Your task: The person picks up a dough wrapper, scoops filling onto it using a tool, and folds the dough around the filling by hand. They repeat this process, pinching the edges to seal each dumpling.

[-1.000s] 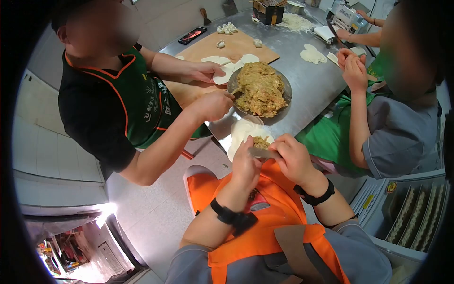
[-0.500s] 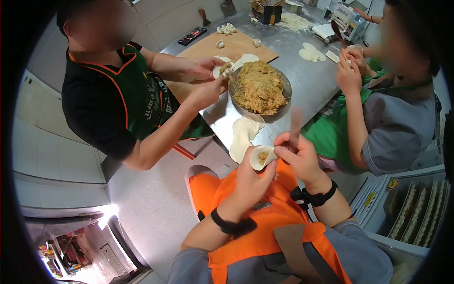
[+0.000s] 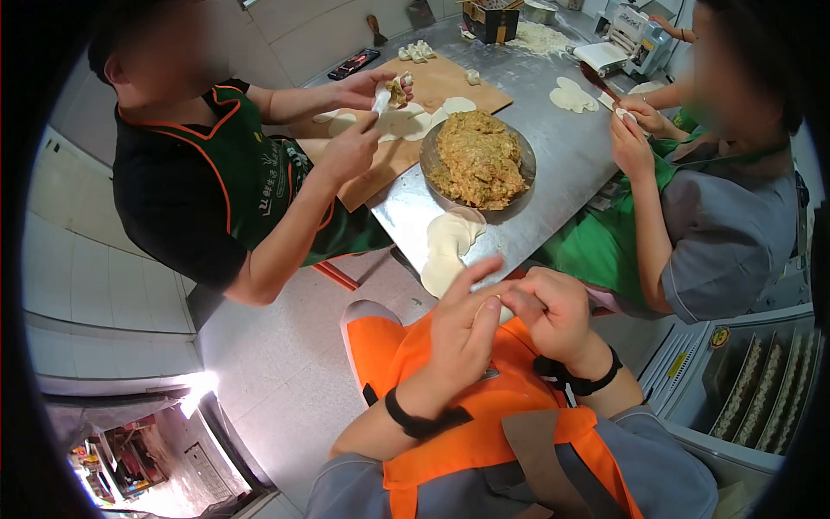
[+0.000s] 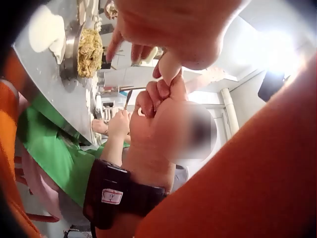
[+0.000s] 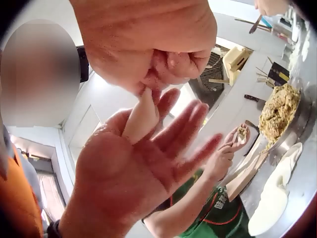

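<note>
Right wrist view: we see the wrapper (image 5: 142, 119) folded over; half a second ago it lay open, showing its filling, so we judge the edge is being closed. Its long axis runs from the left hand (image 5: 129, 173) to the right hand (image 5: 153, 44), narrow tip pointing right. Left thumb and forefinger hold it, other fingers spread. Left wrist view: right fingers curl, pinching it. Head view: it sits between both hands, above the apron (image 3: 519, 394), near the table (image 3: 562, 203).

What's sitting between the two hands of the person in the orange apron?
A pale folded dough wrapper, held between the left hand and the right hand; the right wrist view shows it most clearly.
</note>
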Available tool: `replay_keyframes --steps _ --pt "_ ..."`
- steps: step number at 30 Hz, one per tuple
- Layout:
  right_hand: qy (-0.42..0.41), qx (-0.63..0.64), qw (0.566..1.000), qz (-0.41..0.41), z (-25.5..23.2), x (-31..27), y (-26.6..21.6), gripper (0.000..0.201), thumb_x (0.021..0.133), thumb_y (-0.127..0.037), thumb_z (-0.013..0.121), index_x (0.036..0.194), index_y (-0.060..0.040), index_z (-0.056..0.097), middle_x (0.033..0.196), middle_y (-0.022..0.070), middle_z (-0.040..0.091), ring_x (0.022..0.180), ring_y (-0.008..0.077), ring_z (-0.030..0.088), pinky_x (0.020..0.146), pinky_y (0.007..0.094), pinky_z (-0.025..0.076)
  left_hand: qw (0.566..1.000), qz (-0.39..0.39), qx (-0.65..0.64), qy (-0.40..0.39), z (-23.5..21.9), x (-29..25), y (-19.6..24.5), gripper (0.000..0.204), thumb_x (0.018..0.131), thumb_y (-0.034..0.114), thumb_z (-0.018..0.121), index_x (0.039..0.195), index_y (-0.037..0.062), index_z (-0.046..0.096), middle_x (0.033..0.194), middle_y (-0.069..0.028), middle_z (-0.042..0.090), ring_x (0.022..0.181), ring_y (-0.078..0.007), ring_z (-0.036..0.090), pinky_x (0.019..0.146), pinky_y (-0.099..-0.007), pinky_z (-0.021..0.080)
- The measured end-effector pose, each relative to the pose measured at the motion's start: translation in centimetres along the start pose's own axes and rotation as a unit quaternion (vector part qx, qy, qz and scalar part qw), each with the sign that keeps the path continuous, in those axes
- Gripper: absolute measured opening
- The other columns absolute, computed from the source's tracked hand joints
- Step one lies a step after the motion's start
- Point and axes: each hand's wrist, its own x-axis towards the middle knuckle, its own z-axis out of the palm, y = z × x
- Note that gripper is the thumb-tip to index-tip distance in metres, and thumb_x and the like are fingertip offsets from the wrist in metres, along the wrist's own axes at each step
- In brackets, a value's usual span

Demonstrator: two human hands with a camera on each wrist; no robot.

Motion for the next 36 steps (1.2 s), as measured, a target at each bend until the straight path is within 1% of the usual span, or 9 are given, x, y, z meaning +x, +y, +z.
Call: replay_keyframes --steps 3,6,13,16,19,22,26,31,36 --pt "-0.026 -0.006 0.999 -0.034 -0.7 0.4 0.2 0.011 0.082 -0.004 0.072 0.084 -0.0032 0.062 0.069 0.0085 0.055 0.058 0.0200 0.053 0.053 0.0318 0.040 0.965 -0.205 -0.133 -0.098 -0.9 -0.1 2.0 0.034 0.105 0.016 0.039 0.110 -0.0027 0.067 0.094 -0.0122 0.066 0.076 -0.0179 0.067 0.068 -0.0275 0.052" --pt "0.012 0.085 0.996 0.037 -0.3 1.1 -1.3 0.018 0.086 -0.018 0.070 0.088 -0.0019 0.062 0.070 0.0118 0.055 0.058 0.0253 0.054 0.053 0.0345 0.041 0.915 -0.247 -0.296 -0.116 -1.2 -0.4 2.8 0.042 0.109 0.023 0.031 0.112 -0.0019 0.065 0.083 -0.0083 0.065 0.058 -0.0135 0.063 0.055 -0.0231 0.048" --pt "-0.088 0.055 0.990 -0.092 0.7 -0.3 0.0 0.025 0.085 -0.020 0.053 0.093 0.0034 0.056 0.073 0.0168 0.055 0.058 0.0334 0.053 0.054 0.0410 0.044 0.932 -0.190 -0.249 -0.180 -1.9 -1.0 3.1 0.040 0.108 0.026 0.030 0.094 0.0007 0.057 0.078 -0.0102 0.061 0.052 -0.0149 0.057 0.051 -0.0266 0.044" --pt "-0.070 0.055 0.990 -0.114 1.2 -0.4 0.0 0.023 0.086 -0.019 0.052 0.090 0.0029 0.055 0.071 0.0172 0.053 0.057 0.0346 0.051 0.053 0.0412 0.043 0.994 0.060 -0.027 -0.082 -0.5 -1.1 1.7 0.037 0.107 0.026 0.033 0.095 0.0008 0.056 0.074 -0.0111 0.060 0.053 -0.0186 0.057 0.053 -0.0312 0.046" --pt "-0.051 0.070 0.993 -0.082 1.4 -0.3 -0.3 0.026 0.091 -0.024 0.053 0.089 0.0012 0.057 0.072 0.0158 0.053 0.059 0.0351 0.053 0.054 0.0412 0.043 0.992 0.104 0.000 -0.077 -0.5 -1.1 1.5 0.035 0.106 0.028 0.035 0.101 -0.0002 0.056 0.069 -0.0098 0.059 0.055 -0.0207 0.058 0.055 -0.0341 0.049" --pt "-0.041 0.141 0.989 0.024 0.6 -0.3 -0.8 0.029 0.096 -0.026 0.053 0.092 0.0010 0.061 0.075 0.0162 0.058 0.064 0.0342 0.059 0.058 0.0391 0.046 0.906 -0.236 -0.348 -0.053 -0.5 -0.7 3.9 0.037 0.106 0.027 0.034 0.117 -0.0015 0.055 0.067 -0.0080 0.059 0.056 -0.0172 0.059 0.056 -0.0316 0.050" --pt "-0.083 0.135 0.983 0.096 -0.9 0.2 -2.7 0.016 0.095 -0.014 0.058 0.095 0.0004 0.064 0.079 0.0167 0.065 0.069 0.0314 0.065 0.063 0.0361 0.050 0.927 -0.259 -0.253 -0.094 -1.7 -0.1 4.2 0.043 0.107 0.027 0.032 0.139 0.0019 0.045 0.071 -0.0070 0.060 0.058 -0.0117 0.059 0.055 -0.0253 0.048" --pt "-0.002 0.045 0.999 0.016 -0.1 0.2 -1.9 0.008 0.094 -0.007 0.060 0.093 -0.0001 0.064 0.078 0.0157 0.065 0.065 0.0308 0.064 0.060 0.0354 0.049 0.992 -0.073 -0.052 -0.088 -0.9 0.0 2.5 0.034 0.103 0.017 0.047 0.134 0.0013 0.045 0.077 -0.0060 0.061 0.057 -0.0093 0.055 0.052 -0.0218 0.043" --pt "0.001 0.127 0.979 0.159 -0.1 -0.2 -1.2 0.010 0.096 -0.006 0.059 0.092 0.0013 0.064 0.075 0.0116 0.064 0.064 0.0190 0.063 0.060 0.0312 0.047 0.959 -0.236 -0.158 -0.008 -0.9 -1.4 2.2 0.009 0.103 0.008 0.050 0.105 0.0013 0.044 0.074 -0.0053 0.059 0.056 -0.0071 0.054 0.050 -0.0223 0.042"
